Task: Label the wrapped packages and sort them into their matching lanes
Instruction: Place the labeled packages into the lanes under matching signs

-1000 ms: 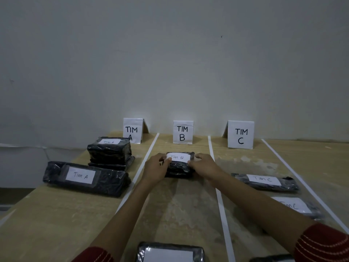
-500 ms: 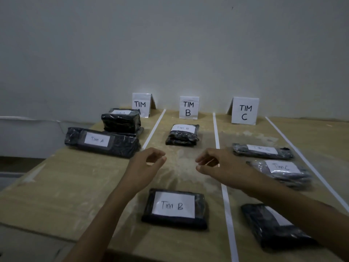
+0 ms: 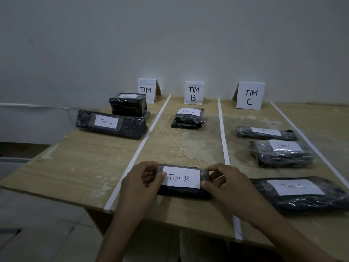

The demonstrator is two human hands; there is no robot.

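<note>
The black plastic-wrapped package with a white "Tim B" label [image 3: 182,181] lies in the middle lane of the pale wooden table [image 3: 75,167], near its front edge, between two white tape lines. Your left hand [image 3: 140,183] grips its left end, thumb on the label's edge; your right hand [image 3: 225,184] pinches the right end, fingers curled around it. Another "Tim B" package [image 3: 188,118] sits before the white "TIM B" card [image 3: 194,93].
</note>
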